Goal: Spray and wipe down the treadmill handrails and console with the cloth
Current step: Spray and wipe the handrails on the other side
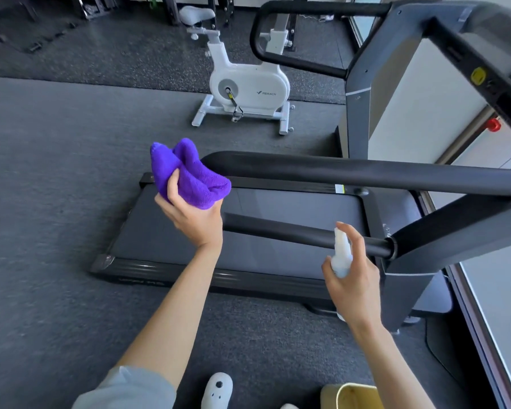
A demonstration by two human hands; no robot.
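Grey gym floor point(56, 202) spreads under the treadmill point(248, 231), with a white exercise bike point(248, 87) behind it. My left hand point(195, 219) grips a bunched purple cloth point(189, 172), held up just beside the end of the far handrail point(351, 172). My right hand point(354, 278) wraps a white spray bottle point(341, 255), forefinger over its top, right at the near handrail point(292, 234)

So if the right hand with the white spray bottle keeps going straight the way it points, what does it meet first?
Most likely the near black padded handrail: the right hand holds the small white spray bottle just before that bar, nozzle up. Depth is unclear from one view.
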